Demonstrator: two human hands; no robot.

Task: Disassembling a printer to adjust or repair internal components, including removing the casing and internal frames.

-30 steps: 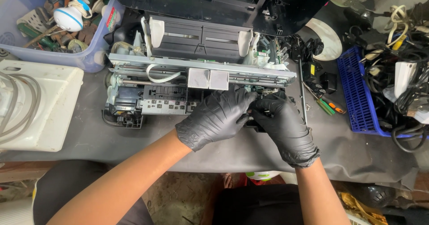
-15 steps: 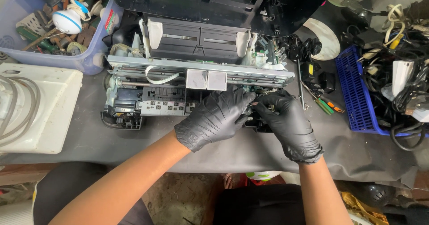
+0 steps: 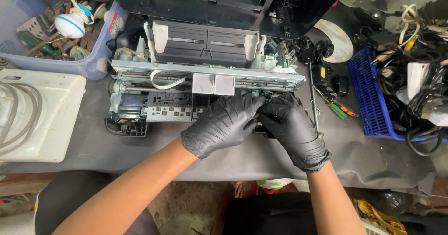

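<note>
The left hand (image 3: pixel 223 123) and the right hand (image 3: pixel 293 130), both in black gloves, now sit a little closer together at the front of the open printer (image 3: pixel 205 83) than a second ago. Their fingertips press together more tightly. The whole view slides slightly to the side.

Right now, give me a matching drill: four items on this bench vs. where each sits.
Items:
1. opened printer
2. blue basket
3. clear plastic bin
4. white casing

Places:
A. far right, full of cables
B. top left, holding small parts
C. centre, under both gloved hands
D. left edge, below the bin

Pairs: 1-C, 2-A, 3-B, 4-D
</note>
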